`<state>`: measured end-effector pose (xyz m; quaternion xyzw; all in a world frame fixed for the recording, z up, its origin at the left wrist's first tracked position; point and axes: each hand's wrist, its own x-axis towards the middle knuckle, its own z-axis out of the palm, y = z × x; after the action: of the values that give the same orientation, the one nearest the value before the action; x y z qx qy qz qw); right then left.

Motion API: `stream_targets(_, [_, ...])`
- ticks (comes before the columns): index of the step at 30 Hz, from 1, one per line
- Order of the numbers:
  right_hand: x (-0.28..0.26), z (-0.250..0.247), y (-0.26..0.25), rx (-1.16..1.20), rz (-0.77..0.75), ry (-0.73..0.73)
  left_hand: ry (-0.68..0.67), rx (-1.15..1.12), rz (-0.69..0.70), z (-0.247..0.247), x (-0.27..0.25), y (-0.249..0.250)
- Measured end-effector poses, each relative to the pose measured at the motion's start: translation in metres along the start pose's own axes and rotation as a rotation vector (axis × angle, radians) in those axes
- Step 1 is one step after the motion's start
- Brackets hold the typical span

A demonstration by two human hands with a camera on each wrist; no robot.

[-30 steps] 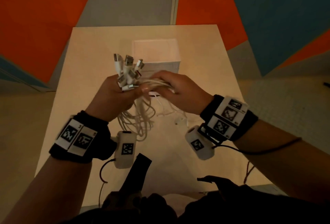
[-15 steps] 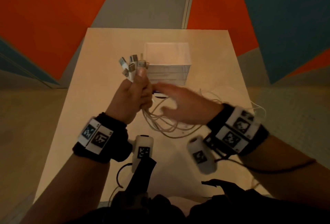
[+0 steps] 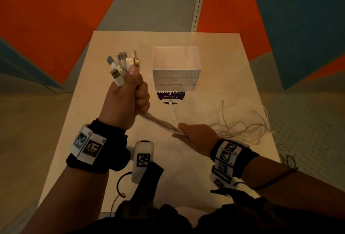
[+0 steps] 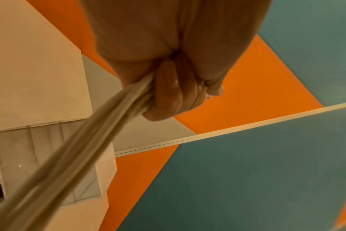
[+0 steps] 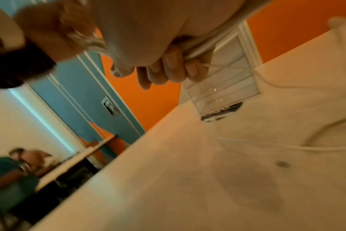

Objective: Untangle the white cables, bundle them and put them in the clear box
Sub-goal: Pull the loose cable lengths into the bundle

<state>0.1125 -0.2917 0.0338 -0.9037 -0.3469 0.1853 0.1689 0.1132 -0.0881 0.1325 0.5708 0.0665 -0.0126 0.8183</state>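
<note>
My left hand [image 3: 128, 95] is raised in a fist that grips the white cables [image 3: 160, 122] just below their USB plugs [image 3: 121, 66], which stick up above the thumb. From the fist the strands run taut, down and right, into my right hand [image 3: 196, 135], whose fingers [image 5: 168, 73] curl round them. Past that hand the cables trail in loose loops [image 3: 242, 131] over the table's right side. The clear box [image 3: 176, 69] stands behind both hands, with no cable in it. In the left wrist view the fist [image 4: 168, 93] holds the blurred strands [image 4: 69, 156].
A round purple sticker [image 3: 170, 95] lies on the pale table [image 3: 112, 159] in front of the box, and one cable end [image 3: 170, 101] rests on it. The table's right edge is near the loose loops. People sit at another table [image 5: 20, 164] in the distance.
My right hand has slid along the cables, away from the left fist and toward me, drawing the strands straight. The slack now trails to the right. The left hand still holds the plug ends.
</note>
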Motion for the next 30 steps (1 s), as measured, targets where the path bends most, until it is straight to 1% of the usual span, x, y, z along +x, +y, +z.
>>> stream_targets(2, [-0.007,0.002,0.024,-0.078,0.094,-0.095,0.014,-0.036,0.028,-0.003,0.001,0.003])
stream_targets(4, [-0.005,-0.005,0.042,-0.194,0.160,-0.242,0.006,-0.044,0.042,-0.002,0.003,0.003])
stream_targets(5, [-0.003,-0.010,0.044,-0.201,0.170,-0.289,-0.003,-0.038,0.039,0.001,0.004,0.001])
stream_targets(6, [0.000,-0.017,0.042,-0.146,0.155,-0.314,-0.011,-0.029,0.029,0.004,0.004,-0.002])
stream_targets(7, [0.004,-0.024,0.034,-0.027,0.119,-0.303,-0.016,-0.021,0.017,0.008,0.005,-0.006])
stream_targets(8, [0.008,-0.033,0.020,0.118,0.070,-0.248,-0.023,-0.016,0.006,0.011,0.005,-0.011])
stream_targets(9, [0.013,-0.040,0.004,0.252,0.013,-0.163,-0.031,-0.013,-0.001,0.014,0.006,-0.015])
stream_targets(10, [0.017,-0.046,-0.013,0.336,-0.047,-0.077,-0.041,-0.011,-0.003,0.017,0.007,-0.017])
stream_targets(12, [0.025,-0.050,-0.036,0.407,-0.139,0.071,-0.047,0.001,0.007,0.022,0.008,-0.020])
stream_targets(13, [0.027,-0.051,-0.043,0.445,-0.141,0.093,-0.040,0.006,0.013,0.024,0.008,-0.019])
stream_targets(16, [0.028,-0.049,-0.053,0.613,-0.068,0.062,-0.017,0.013,0.024,0.026,0.008,-0.017])
stream_targets(18, [0.026,-0.045,-0.055,0.677,-0.059,0.111,-0.020,0.077,0.044,0.021,0.011,-0.016])
stream_targets(20, [0.024,-0.044,-0.055,0.766,-0.065,0.160,-0.082,0.102,0.014,0.014,0.012,-0.016])
stream_targets(22, [0.023,-0.047,-0.054,0.868,-0.036,0.150,-0.205,0.003,-0.050,0.006,0.010,-0.016])
stream_targets(23, [0.022,-0.050,-0.053,0.895,-0.024,0.137,-0.245,-0.050,-0.064,0.004,0.009,-0.016])
stream_targets(24, [0.020,-0.051,-0.052,0.904,-0.018,0.120,-0.256,-0.082,-0.065,0.002,0.007,-0.016])
stream_targets(28, [0.019,-0.050,-0.052,0.856,-0.019,0.034,-0.211,-0.112,-0.042,0.008,0.001,-0.020])
stream_targets(30, [0.019,-0.049,-0.051,0.834,-0.023,0.001,-0.212,-0.131,-0.062,0.012,0.000,-0.021])
